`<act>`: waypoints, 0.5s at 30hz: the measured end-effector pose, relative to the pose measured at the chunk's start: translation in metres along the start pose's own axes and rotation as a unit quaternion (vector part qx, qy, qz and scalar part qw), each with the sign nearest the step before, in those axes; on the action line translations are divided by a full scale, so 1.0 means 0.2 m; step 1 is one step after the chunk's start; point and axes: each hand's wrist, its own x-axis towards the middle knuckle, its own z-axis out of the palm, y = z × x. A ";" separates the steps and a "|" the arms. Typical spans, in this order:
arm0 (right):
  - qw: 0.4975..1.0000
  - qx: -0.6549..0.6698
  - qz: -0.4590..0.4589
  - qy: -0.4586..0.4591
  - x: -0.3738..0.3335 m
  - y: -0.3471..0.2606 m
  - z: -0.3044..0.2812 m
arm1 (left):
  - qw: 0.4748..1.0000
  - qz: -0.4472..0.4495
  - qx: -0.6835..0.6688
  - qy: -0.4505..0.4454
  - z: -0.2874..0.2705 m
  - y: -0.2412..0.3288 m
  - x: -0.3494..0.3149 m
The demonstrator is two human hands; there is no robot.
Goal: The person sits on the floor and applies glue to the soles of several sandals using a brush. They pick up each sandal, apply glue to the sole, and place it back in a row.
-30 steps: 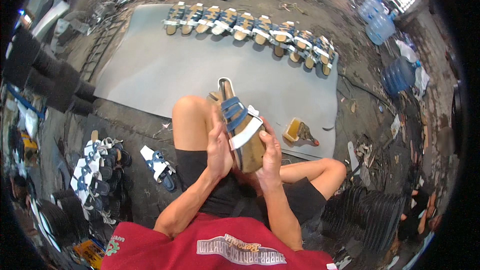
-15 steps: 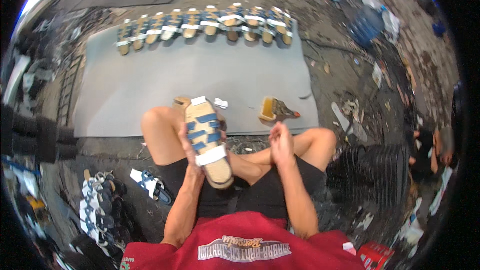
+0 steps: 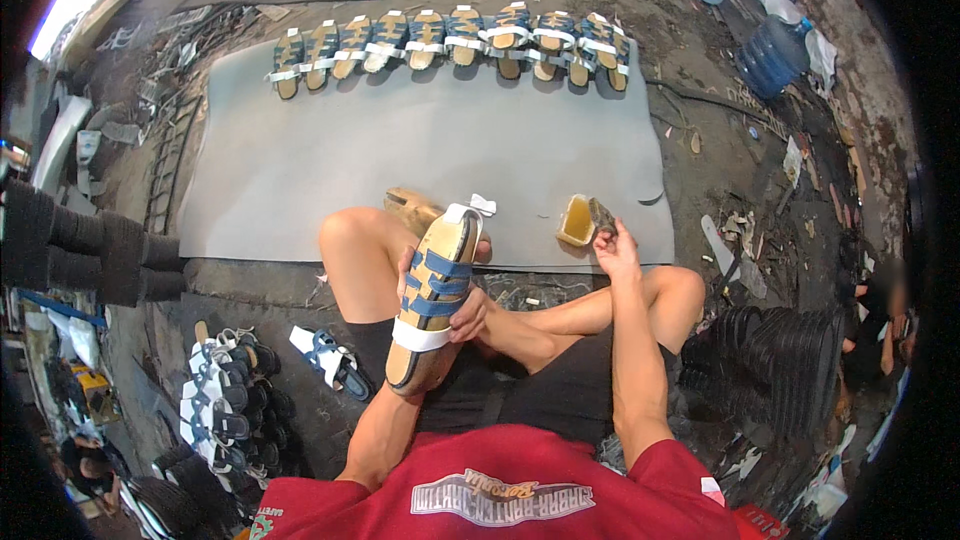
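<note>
My left hand (image 3: 470, 316) is closed around a sandal (image 3: 437, 285) with blue straps, a tan footbed and white bands at toe and heel, held tilted above my lap. A brownish block under the footbed shows along its lower side. My right hand (image 3: 619, 250) reaches past my right knee, its fingers closed on the end of a dark brush (image 3: 601, 214). That brush leans at the rim of a small tub (image 3: 563, 230) of amber glue-like liquid. Whether its bristles are in the liquid, I cannot tell.
A grey mat (image 3: 400, 140) lies ahead, with a row of similar sandals (image 3: 426, 40) along its far edge. A tan shoe last (image 3: 412, 208) rests beyond my left knee. Several sandals (image 3: 230, 400) are heaped at left; black soles (image 3: 765, 365) are stacked at right.
My right hand has moved forward from above my lap and taken hold of the brush by the tub. The sandal in my left hand has turned more upright. The view has shifted slightly.
</note>
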 end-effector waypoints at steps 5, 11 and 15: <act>0.993 -0.117 -0.024 0.016 -0.08 -0.03 0.00 | 1.000 -0.007 -0.022 -0.011 -0.02 0.00 -0.02; 0.991 -0.130 -0.023 0.028 -0.03 -0.05 -0.04 | 1.000 -0.014 0.001 -0.007 -0.01 0.01 0.05; 0.987 -0.162 -0.018 -0.001 -0.08 -0.04 -0.02 | 0.998 -0.011 0.054 0.037 -0.03 0.02 0.04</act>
